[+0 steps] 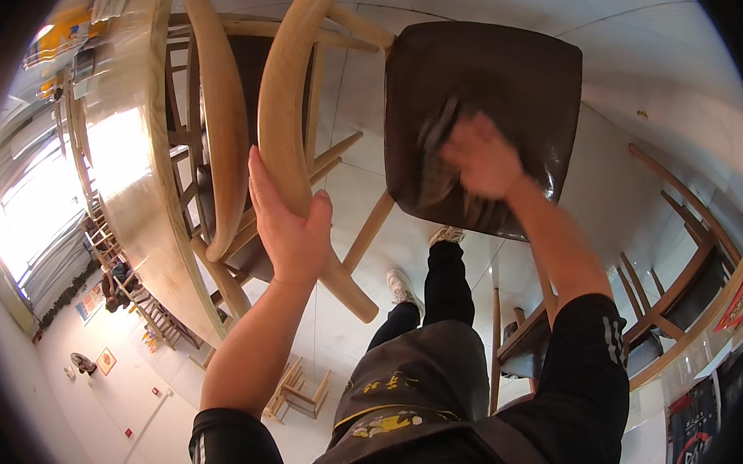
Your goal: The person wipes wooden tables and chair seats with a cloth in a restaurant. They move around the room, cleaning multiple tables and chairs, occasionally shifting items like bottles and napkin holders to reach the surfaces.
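A wooden chair with a dark brown padded seat [527,79] stands before me. My left hand [292,230] grips its curved wooden backrest rail [286,110], with the thumb on the near side and the fingers along the far edge. Over the seat is my right hand [484,157], blurred, with a dark cloth [436,146] under and beside its fingers. The cloth lies against the seat's surface; its exact outline is smeared.
A long wooden table [136,181] runs along the left, with another chair's backrest [224,126] beside it. Chairs [683,279] and a second table edge [674,361] stand at the right. A small wooden chair [301,393] is on the tiled floor behind. A person [116,286] is far off at left.
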`<act>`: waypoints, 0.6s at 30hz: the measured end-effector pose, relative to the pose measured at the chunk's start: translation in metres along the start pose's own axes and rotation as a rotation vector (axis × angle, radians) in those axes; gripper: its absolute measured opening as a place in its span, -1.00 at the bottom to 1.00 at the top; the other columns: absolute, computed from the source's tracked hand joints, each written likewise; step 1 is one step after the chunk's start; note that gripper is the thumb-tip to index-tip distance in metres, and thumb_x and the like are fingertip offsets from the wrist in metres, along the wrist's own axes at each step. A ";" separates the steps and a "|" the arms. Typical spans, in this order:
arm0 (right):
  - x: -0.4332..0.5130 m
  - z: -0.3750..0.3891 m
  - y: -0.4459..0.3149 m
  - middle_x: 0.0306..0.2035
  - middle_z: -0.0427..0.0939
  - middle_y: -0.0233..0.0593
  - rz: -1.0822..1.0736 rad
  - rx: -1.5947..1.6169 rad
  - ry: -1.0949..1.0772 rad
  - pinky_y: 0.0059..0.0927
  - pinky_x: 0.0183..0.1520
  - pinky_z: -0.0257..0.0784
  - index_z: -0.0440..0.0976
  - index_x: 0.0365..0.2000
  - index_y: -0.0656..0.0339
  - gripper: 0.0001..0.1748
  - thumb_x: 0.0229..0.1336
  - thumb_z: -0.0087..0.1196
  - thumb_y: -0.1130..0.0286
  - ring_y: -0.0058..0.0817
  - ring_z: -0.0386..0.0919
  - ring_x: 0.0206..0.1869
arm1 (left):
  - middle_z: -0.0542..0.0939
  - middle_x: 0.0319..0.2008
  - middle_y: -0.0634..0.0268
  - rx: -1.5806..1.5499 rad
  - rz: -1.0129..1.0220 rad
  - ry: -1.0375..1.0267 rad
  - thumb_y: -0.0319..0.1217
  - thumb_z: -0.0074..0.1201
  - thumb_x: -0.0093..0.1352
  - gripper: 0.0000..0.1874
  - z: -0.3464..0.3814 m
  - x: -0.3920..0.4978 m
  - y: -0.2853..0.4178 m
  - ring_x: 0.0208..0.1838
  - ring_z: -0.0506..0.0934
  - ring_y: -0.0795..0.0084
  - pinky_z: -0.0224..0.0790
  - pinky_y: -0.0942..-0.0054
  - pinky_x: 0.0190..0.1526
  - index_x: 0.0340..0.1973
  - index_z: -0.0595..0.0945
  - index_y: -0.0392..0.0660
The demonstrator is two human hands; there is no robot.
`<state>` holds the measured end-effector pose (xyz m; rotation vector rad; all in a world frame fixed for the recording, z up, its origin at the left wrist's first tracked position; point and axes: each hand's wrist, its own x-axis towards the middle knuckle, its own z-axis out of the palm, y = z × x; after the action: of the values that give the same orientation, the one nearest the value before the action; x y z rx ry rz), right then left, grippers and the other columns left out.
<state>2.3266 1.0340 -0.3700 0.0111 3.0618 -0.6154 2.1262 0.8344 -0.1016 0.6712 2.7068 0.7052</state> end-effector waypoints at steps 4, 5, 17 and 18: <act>0.039 -0.037 0.133 0.58 0.16 -0.29 0.433 -0.253 0.300 0.12 0.64 -0.12 0.33 0.44 -0.31 -0.16 0.10 0.24 0.05 -0.26 0.00 0.65 | 0.27 0.49 -0.11 0.013 -0.001 0.011 -0.45 0.18 0.30 -0.02 0.001 0.000 -0.002 0.51 0.29 -0.09 0.16 0.09 0.48 0.58 0.05 -0.24; 0.035 -0.039 0.146 0.62 0.09 -0.32 0.525 -0.224 0.361 0.07 0.66 -0.15 0.29 0.48 -0.33 -0.11 0.10 0.26 0.10 -0.29 -0.04 0.66 | 0.27 0.49 -0.11 0.022 -0.001 0.016 -0.44 0.17 0.30 -0.03 0.001 0.000 -0.002 0.51 0.30 -0.09 0.17 0.09 0.48 0.58 0.06 -0.23; -0.042 0.057 -0.166 0.35 0.39 -0.07 0.758 0.370 0.225 0.22 0.33 0.25 0.54 0.21 -0.13 -0.26 -0.12 0.27 0.36 -0.07 0.41 0.29 | 0.27 0.50 -0.10 0.004 -0.029 0.061 -0.49 0.15 0.27 -0.07 0.005 0.003 0.003 0.53 0.31 -0.01 0.17 0.17 0.50 0.56 0.15 -0.23; -0.010 0.064 -0.183 0.43 0.35 -0.18 0.559 0.286 0.249 0.02 0.24 0.31 0.54 0.23 -0.09 -0.27 -0.09 0.25 0.38 -0.29 0.45 0.20 | 0.29 0.50 -0.10 0.012 -0.023 0.067 -0.49 0.14 0.27 -0.07 0.005 0.004 0.003 0.52 0.32 0.00 0.18 0.17 0.50 0.56 0.15 -0.23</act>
<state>2.3357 0.8401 -0.3583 0.9709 2.9271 -1.0453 2.1254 0.8405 -0.1046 0.6293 2.7773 0.7196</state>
